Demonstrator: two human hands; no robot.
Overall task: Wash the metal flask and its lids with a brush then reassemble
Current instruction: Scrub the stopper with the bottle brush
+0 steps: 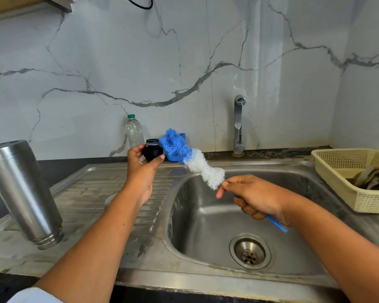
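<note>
The small black round plastic inner lid (152, 149) sits far and left of the basin, pinched in your left hand (143, 171) between the curled fingers and the thumb, with its open rim turned toward the wall. The blue-and-white bottle brush with the twisted bristle head (197, 165) has its blue tip touching the lid's right side. Your right hand (256, 197) is wrapped round the thin blue handle, thumb and forefinger pinching just below the white bristles.

The tall brushed-steel flask (20, 189) stands mouth-down at the left on the ribbed steel draining board (92, 189), well apart from both hands. That suggests the body is done and draining, and you are on the lid-scrubbing step.

Next, I judge, work the bristles round the lid's threads and inside, turning the lid in your fingers. It is small and probably wet, so keep a firm pinch over the steel sink basin (184, 215).

Beyond stand a chrome tap (238, 123), a clear plastic water bottle (134, 132), a blue plastic holder (173, 159), and at the right a cream plastic basket (370, 204) holding a cloth (372, 178).
</note>
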